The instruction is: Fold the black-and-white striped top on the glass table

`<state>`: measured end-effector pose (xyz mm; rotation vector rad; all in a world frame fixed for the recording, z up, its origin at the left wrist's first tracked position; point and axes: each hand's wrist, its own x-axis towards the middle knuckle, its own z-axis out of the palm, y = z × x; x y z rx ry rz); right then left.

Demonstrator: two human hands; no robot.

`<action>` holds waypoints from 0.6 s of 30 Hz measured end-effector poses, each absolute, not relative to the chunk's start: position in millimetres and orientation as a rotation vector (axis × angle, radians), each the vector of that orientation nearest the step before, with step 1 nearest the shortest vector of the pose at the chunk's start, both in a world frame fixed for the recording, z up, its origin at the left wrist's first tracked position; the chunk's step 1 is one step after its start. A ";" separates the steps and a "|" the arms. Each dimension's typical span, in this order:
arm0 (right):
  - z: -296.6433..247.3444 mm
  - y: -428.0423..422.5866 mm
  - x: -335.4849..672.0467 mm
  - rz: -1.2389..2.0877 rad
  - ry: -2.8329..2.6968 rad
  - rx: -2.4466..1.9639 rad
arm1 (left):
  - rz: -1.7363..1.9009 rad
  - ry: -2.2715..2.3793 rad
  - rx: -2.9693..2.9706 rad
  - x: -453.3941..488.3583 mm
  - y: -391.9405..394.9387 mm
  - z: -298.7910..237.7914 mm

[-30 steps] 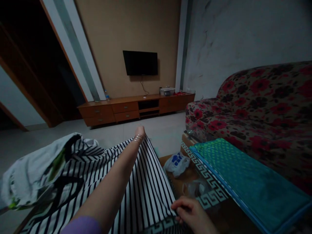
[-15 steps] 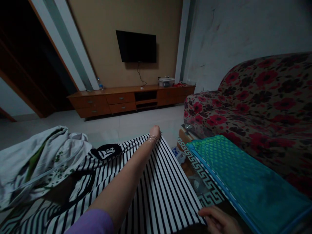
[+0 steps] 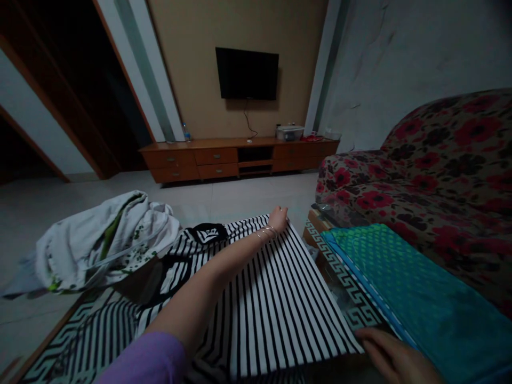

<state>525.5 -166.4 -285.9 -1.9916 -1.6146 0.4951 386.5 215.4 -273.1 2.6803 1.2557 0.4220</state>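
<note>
Now hands well apart: left hand on far end of striped cloth, right hand just beside near corner, long edge running between; grip unclear.

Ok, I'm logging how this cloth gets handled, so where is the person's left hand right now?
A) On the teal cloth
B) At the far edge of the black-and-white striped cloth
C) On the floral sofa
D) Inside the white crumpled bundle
B: the left hand sits at the far edge of the black-and-white striped cloth, away from the teal cloth.
</note>
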 end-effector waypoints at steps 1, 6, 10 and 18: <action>-280.0 -161.4 524.2 0.425 -1.635 -2.002 | 0.416 1.211 2.699 376.2 205.2 -270.4; -243.3 -111.4 495.0 0.235 -1.780 -1.985 | 0.337 0.799 2.990 287.8 144.6 -250.6; -228.0 -39.4 460.4 0.252 -1.984 -1.913 | 0.241 0.988 3.103 197.7 135.1 -226.7; -258.3 123.3 416.6 0.096 -2.010 -1.958 | 0.064 1.765 2.461 79.3 240.9 -204.0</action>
